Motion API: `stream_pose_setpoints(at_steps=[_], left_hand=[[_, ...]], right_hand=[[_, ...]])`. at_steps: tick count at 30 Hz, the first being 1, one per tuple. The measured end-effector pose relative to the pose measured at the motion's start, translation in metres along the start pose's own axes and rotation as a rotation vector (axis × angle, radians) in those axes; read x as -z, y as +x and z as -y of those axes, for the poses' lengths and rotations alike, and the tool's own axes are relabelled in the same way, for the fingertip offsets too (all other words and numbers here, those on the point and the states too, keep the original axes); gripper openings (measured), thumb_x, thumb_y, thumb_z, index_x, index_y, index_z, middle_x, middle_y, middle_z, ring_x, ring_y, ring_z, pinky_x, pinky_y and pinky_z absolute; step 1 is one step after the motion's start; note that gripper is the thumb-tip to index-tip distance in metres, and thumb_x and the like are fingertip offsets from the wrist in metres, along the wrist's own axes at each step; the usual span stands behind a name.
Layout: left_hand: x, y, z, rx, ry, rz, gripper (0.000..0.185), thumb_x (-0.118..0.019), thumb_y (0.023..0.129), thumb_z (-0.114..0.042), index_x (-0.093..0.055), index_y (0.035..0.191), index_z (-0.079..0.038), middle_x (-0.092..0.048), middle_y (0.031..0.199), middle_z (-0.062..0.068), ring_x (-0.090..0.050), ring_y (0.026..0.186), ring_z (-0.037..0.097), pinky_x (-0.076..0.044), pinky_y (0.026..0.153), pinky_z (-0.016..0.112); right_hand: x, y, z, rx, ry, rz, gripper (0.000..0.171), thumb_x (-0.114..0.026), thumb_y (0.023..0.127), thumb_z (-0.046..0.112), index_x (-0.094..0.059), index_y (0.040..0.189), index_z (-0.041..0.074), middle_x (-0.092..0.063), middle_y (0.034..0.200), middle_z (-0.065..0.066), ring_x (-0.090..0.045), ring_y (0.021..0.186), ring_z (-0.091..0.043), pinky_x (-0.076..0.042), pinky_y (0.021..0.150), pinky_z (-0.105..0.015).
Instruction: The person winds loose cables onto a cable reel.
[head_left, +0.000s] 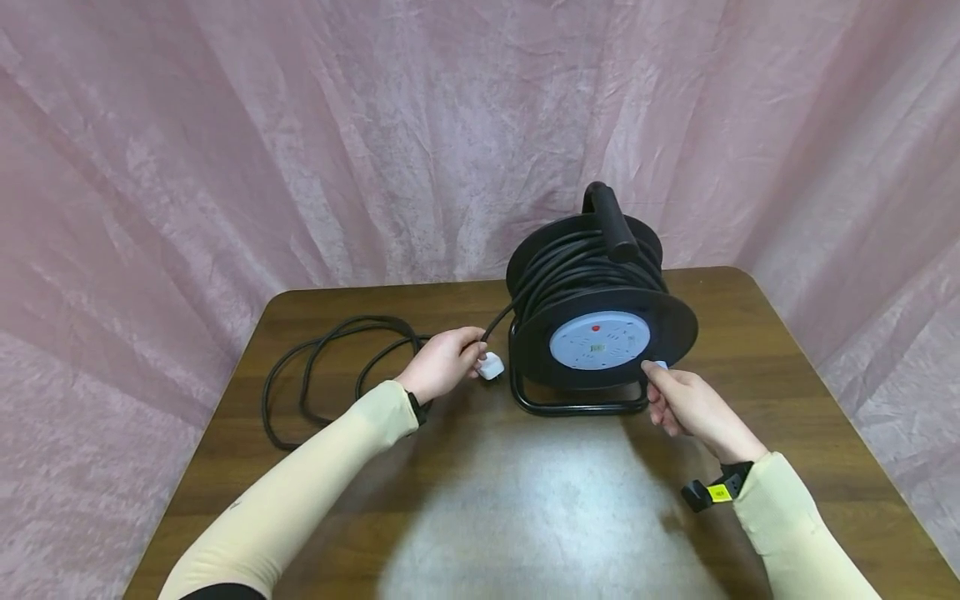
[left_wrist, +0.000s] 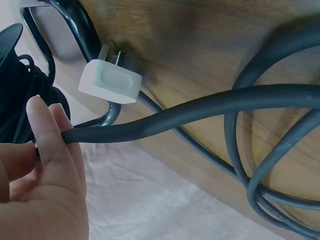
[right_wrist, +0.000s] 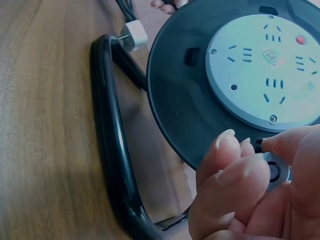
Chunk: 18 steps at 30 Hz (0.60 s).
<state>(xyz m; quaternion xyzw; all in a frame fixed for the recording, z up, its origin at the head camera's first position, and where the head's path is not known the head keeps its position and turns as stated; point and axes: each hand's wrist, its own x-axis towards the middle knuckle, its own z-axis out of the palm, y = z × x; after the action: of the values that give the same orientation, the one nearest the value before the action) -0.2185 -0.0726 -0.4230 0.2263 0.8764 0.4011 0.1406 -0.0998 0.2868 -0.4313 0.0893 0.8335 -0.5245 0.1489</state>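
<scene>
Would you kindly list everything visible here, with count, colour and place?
cable reel: one, black with a pale blue socket face, upright on the table's far middle
reel knob: one, pale, at the reel's lower rim
cable: one, black, looped on the table's left and running to the reel
plug: one, white, beside the reel's stand
table: one, brown wood
curtain: one, pink, behind and around the table
left hand: one, holds the cable near the plug
right hand: one, pinches the reel knob
</scene>
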Motion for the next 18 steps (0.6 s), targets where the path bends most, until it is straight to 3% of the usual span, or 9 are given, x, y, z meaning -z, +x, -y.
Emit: stream_pose_setpoints(at_steps=[7,18], left_hand=[[-0.001,0.000,0.002,0.007,0.018,0.004,0.024,-0.053,0.108,-0.013,-0.067,0.119,0.003,-0.070,0.093,0.012,-0.065,0.076,0.013,-0.057,0.072,0.026],[0.002,-0.001,0.004,-0.011,0.069,-0.010,0.021,-0.054,0.108,-0.014,-0.068,0.118,-0.002,-0.069,0.090,0.008,-0.066,0.075,0.013,-0.055,0.071,0.027]], right_hand=[[-0.007,0.003,-0.003,0.016,0.001,0.011,0.062,-0.043,0.107,0.057,-0.056,0.085,0.000,-0.059,0.066,-0.007,-0.048,0.050,-0.013,-0.043,0.050,-0.028],[-0.016,0.007,-0.006,-0.010,-0.007,0.029,0.064,-0.043,0.106,0.059,-0.056,0.083,0.001,-0.059,0.066,-0.007,-0.049,0.049,-0.015,-0.043,0.051,-0.031]])
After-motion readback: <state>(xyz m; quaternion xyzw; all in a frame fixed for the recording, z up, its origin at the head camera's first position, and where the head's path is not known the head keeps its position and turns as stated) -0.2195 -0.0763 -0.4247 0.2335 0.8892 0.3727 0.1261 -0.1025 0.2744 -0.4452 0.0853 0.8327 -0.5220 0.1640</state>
